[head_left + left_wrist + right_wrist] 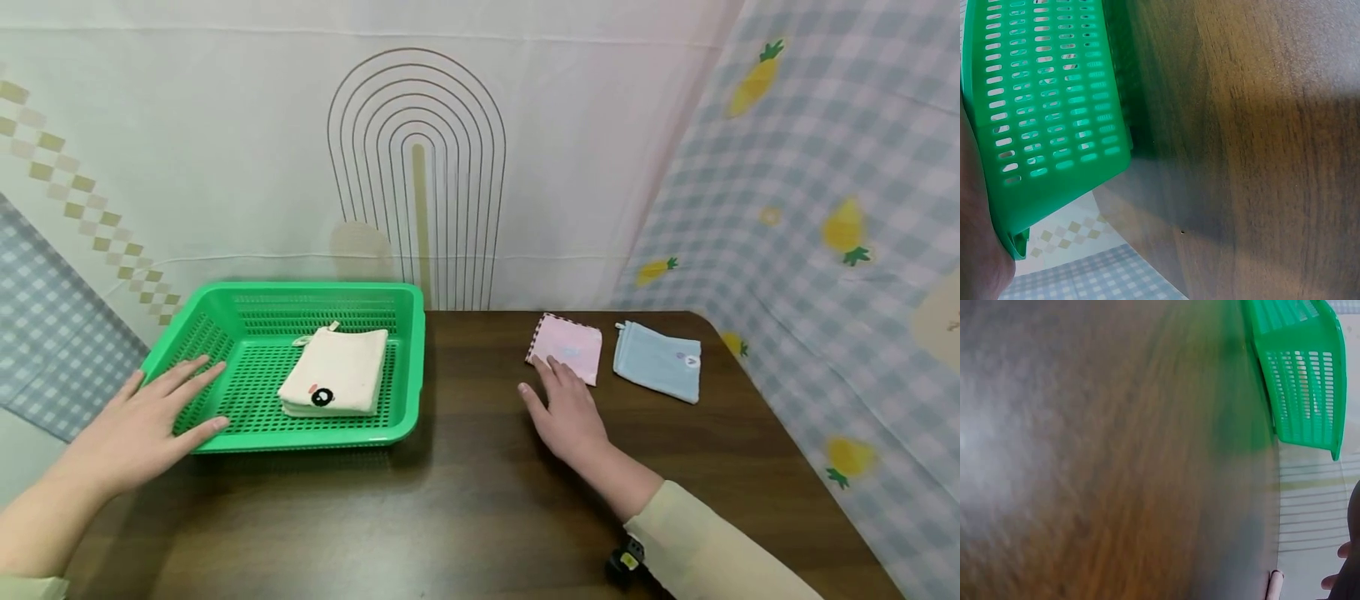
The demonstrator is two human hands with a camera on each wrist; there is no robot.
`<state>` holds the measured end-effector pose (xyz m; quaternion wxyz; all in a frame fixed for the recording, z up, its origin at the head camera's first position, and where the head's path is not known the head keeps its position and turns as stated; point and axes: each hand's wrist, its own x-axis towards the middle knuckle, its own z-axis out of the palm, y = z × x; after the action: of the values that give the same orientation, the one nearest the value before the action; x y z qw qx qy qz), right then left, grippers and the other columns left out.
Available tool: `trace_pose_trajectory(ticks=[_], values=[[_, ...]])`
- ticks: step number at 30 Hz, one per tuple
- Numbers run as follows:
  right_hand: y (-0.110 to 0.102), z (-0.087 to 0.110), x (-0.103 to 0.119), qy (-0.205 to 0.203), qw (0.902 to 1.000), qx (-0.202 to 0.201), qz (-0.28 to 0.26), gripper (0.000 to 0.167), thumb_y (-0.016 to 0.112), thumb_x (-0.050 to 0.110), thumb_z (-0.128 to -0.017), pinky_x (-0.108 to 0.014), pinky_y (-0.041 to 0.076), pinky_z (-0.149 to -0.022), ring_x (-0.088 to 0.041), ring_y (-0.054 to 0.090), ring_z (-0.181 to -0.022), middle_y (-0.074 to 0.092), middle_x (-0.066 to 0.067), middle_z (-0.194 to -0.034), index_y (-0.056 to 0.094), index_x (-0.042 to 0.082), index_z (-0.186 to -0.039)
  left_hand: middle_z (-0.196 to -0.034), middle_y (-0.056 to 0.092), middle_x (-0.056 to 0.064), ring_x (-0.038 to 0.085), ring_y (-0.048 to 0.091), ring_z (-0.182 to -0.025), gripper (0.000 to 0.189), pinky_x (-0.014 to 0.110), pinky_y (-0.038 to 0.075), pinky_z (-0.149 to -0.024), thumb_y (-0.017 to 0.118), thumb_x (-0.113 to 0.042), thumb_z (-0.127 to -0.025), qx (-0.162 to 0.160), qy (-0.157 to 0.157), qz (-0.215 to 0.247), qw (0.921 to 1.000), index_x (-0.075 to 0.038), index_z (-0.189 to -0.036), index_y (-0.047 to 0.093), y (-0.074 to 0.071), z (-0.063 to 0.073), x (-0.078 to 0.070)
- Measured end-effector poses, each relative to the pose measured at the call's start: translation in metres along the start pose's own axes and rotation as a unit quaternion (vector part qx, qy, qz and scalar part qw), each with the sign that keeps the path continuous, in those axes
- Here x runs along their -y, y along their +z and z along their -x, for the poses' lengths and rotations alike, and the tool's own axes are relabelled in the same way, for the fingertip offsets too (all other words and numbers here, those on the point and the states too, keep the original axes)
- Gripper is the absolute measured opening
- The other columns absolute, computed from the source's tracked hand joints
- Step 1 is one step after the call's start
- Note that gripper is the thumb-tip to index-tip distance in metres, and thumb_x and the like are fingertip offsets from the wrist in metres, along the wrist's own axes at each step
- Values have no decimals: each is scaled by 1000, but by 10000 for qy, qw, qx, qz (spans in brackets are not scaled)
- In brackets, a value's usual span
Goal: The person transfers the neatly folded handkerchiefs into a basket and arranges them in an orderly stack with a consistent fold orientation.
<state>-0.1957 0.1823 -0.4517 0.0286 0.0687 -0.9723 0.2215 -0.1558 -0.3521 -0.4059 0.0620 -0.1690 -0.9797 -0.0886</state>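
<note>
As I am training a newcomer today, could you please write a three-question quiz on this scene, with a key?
1. What colour is the folded cloth inside the green basket: (a) pink, (b) cream or (c) blue?
2. True or false: the right hand is nearer the pink cloth than the blue cloth.
3. Which hand is nearer the green basket?

Key: 1. b; 2. true; 3. the left hand.
</note>
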Motion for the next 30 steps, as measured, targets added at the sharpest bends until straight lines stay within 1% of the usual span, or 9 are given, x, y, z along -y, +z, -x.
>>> trace_pose_trajectory(ticks=[6, 13, 17, 20, 25, 30], values=[[-3, -3, -10, 122, 9999, -23, -37, 70, 32, 60, -102, -61, 21, -116, -39, 23, -147, 29, -17, -159, 31, 17, -157, -159, 28, 17, 48, 37, -136, 81, 48, -16, -119, 62, -50, -94, -13, -5, 11, 10000, -26, -160, 22, 2, -1, 0], [-6, -9, -19, 260, 9997, 17, -15, 68, 32, 58, -103, -60, 21, -117, -40, 23, -146, 28, -19, -159, 30, 16, -157, -160, 27, 18, 49, 37, -136, 81, 49, -16, -118, 62, -49, -95, -1, 33, -51, 10000, -25, -160, 21, 3, -1, 2], [-8, -12, -23, 331, 9995, -13, 10, 68, 32, 56, -104, -60, 21, -117, -41, 23, -146, 28, -22, -158, 30, 14, -157, -160, 27, 18, 49, 37, -136, 81, 49, -16, -119, 62, -49, -94, -9, 18, -51, 10000, -25, -160, 21, 3, -1, 3], [-10, -15, -26, 382, 9993, -44, -2, 67, 34, 54, -104, -61, 21, -116, -43, 24, -145, 29, -23, -157, 30, 12, -157, -160, 26, 19, 50, 35, -136, 81, 50, -18, -118, 62, -47, -95, -2, 74, -59, 10000, -23, -160, 20, 3, -1, 3], [-10, -18, -32, 474, 9989, -47, -4, 66, 35, 51, -105, -62, 21, -116, -45, 25, -144, 29, -23, -157, 29, 11, -157, -159, 27, 18, 49, 37, -135, 81, 50, -16, -119, 63, -48, -94, -24, 75, -64, 9999, -23, -160, 21, 1, 0, 1], [-10, -21, -37, 526, 9986, -45, 77, 68, 34, 52, -105, -61, 20, -116, -46, 25, -143, 29, -25, -156, 29, 9, -157, -161, 25, 18, 50, 38, -135, 81, 49, -17, -118, 62, -48, -95, -25, 112, -88, 9999, -23, -160, 21, 0, 0, 0]])
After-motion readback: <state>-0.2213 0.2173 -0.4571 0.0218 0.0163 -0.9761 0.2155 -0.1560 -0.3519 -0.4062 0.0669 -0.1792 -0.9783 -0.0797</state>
